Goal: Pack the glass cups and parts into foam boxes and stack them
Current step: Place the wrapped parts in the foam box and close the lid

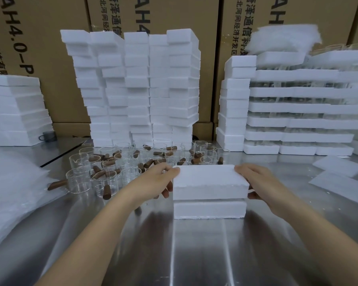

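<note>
Left hand (156,178) and right hand (256,180) gripping foam lid (210,182), over foam box (210,209)

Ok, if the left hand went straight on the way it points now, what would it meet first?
The foam lid: the left hand grips its left end, so it would shove that. Slipping past the far corner, it would probably reach the glass cups behind, though depth is unclear.
</note>
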`<state>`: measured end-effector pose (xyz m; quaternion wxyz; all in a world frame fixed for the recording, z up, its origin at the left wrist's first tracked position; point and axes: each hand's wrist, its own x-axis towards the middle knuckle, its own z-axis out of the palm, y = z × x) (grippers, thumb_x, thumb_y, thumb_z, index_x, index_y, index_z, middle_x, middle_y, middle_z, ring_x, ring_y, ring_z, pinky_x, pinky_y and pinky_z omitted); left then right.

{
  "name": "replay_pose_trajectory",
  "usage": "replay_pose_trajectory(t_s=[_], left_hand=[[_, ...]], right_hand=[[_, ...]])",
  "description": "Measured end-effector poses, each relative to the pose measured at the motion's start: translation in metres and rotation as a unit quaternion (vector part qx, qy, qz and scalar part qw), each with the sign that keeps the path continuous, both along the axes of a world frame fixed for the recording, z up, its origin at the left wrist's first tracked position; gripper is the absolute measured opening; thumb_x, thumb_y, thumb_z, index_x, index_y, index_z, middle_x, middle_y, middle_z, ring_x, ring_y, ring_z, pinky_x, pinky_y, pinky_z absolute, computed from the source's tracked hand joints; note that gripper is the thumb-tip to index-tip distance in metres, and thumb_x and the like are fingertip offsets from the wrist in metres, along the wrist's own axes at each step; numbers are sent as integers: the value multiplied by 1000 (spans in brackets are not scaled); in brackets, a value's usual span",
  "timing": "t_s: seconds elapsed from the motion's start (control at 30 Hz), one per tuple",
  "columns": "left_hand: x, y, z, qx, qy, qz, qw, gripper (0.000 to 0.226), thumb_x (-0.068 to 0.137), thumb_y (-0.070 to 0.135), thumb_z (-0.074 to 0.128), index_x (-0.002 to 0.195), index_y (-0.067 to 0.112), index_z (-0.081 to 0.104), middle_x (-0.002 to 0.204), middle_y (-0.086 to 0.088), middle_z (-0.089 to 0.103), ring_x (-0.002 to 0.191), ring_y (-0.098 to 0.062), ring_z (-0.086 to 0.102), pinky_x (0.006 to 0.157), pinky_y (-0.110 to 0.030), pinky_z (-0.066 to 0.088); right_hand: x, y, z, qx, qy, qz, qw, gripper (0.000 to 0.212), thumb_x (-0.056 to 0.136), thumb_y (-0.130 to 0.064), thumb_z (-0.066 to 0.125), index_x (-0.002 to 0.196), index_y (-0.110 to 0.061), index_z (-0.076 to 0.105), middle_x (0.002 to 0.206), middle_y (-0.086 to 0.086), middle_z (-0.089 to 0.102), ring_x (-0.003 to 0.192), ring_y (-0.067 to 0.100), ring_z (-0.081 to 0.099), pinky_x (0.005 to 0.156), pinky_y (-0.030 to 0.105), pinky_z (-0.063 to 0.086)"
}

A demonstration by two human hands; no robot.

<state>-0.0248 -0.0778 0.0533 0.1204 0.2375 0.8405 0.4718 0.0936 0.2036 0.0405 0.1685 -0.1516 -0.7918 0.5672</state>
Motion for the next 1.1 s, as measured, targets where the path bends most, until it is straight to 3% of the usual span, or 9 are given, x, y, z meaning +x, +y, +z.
replay_pose_trajectory(t_s=[0.1,0.23,0.33,0.5,0.63,0.73,0.83,0.97,1.1], left_hand=[[1,-3,2,-17,4,-15,1000,30,111,50,49,114,22,60,87,4,66,62,-5,65,68,-30,44],[1,-2,0,-58,34,-21,998,36,111,53,44,116,20,58,82,8,65,68,-6,67,65,-31,42],[1,1,-4,-70,68,-14,995,38,112,53,41,114,20,59,78,10,64,64,-4,65,62,-29,42],[1,-1,-3,-82,91,-26,992,37,112,55,39,117,24,58,94,4,64,68,-8,67,65,-30,45],[5,-8,5,-91,22,-39,995,41,108,66,39,134,38,54,109,-2,69,73,-8,71,58,-24,52],[12,-10,11,-66,-64,-72,993,32,102,69,55,125,48,57,115,0,76,79,-12,77,64,-29,60],[16,-10,15,-51,-90,-72,992,21,101,65,60,118,52,61,117,6,78,86,-16,81,64,-31,63],[14,-11,15,-71,-86,-61,992,40,98,69,60,123,40,72,114,3,80,89,-19,82,64,-33,64],[13,-10,16,-76,-78,-25,994,56,93,72,65,112,23,83,101,5,83,85,-17,82,67,-36,67]], right_hand=[[-2,4,-1,10,6,-1,1000,21,101,-41,61,97,-31,78,84,-6,73,74,13,63,74,33,52],[-4,2,-3,22,15,-2,1000,20,101,-46,62,91,-38,78,81,-13,73,74,10,63,73,30,51],[-2,2,-4,19,-2,10,1000,22,103,-46,61,100,-32,78,98,-3,78,84,15,65,80,33,54],[2,0,-2,-5,-16,30,999,27,103,-43,63,111,-21,77,111,7,78,98,23,73,94,39,60],[6,3,0,-13,-43,78,996,37,95,-51,71,114,-19,75,112,4,79,97,13,75,86,32,58],[9,2,2,-10,-61,115,991,43,91,-57,72,119,-25,74,114,-5,80,103,8,76,86,27,54],[10,0,4,-11,-65,125,990,49,90,-60,73,121,-23,74,115,-6,80,105,8,76,88,28,52],[10,-2,5,-9,-61,117,991,49,86,-64,73,117,-27,75,113,-7,80,101,6,76,82,23,54],[13,-5,7,-29,-57,110,992,16,87,-59,75,96,-48,80,107,-12,81,92,2,76,65,13,56]])
